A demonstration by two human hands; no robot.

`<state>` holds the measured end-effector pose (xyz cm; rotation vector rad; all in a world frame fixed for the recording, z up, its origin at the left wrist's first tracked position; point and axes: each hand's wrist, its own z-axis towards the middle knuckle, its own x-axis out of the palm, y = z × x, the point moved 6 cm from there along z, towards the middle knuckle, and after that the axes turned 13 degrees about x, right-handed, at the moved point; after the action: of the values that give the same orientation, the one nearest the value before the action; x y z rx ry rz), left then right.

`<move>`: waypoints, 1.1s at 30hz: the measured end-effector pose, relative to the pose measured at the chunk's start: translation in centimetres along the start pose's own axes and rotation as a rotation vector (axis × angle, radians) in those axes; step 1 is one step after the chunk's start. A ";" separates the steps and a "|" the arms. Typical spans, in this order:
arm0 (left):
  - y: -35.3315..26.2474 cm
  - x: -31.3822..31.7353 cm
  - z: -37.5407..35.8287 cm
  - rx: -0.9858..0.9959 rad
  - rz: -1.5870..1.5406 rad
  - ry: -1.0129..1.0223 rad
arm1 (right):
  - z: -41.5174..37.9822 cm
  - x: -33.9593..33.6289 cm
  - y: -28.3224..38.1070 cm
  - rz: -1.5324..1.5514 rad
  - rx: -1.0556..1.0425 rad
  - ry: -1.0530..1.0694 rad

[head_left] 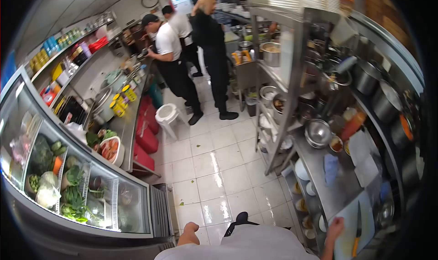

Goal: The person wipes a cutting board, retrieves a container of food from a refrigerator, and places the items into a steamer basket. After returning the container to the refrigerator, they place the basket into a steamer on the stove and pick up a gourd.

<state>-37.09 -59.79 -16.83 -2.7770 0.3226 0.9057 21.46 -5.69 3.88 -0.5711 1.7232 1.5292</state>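
My left hand (192, 226) hangs low at the bottom of the head view, over the tiled floor and beside the fridge. Its fingers look curled in, with nothing showing in them. Toward the lower right, my right hand (336, 228) is at the left edge of a pale cutting board (346, 240) on the steel counter. The right fingers are small and blurred. A knife with an orange handle (356, 247) lies on the board, a short way right of that hand. Farther up the counter is a crumpled blue cloth (331, 169).
A glass-fronted fridge (150, 210) with vegetables stands at left. Several people (169, 43) in dark trousers stand up the aisle, near a white stool (168, 116). A steel shelf rack (285, 100) and metal bowls (318, 132) line the right. Leaf scraps dot the floor (212, 169).
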 end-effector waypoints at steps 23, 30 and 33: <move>-20.5 -29.3 13.2 0.553 -0.549 -0.423 | -2.6 42.2 1.8 -1.053 -0.906 1.118; -41.3 -56.3 -9.7 1.376 -0.379 -1.026 | -6.9 58.0 35.9 -0.184 -0.286 0.981; -43.0 -58.5 -12.0 1.650 -0.242 -1.354 | -15.1 62.3 52.1 0.203 -0.010 1.323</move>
<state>-65.02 -13.42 32.99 -0.4778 0.2379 1.2630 -59.74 -1.49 -10.89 -1.7034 2.7546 1.3145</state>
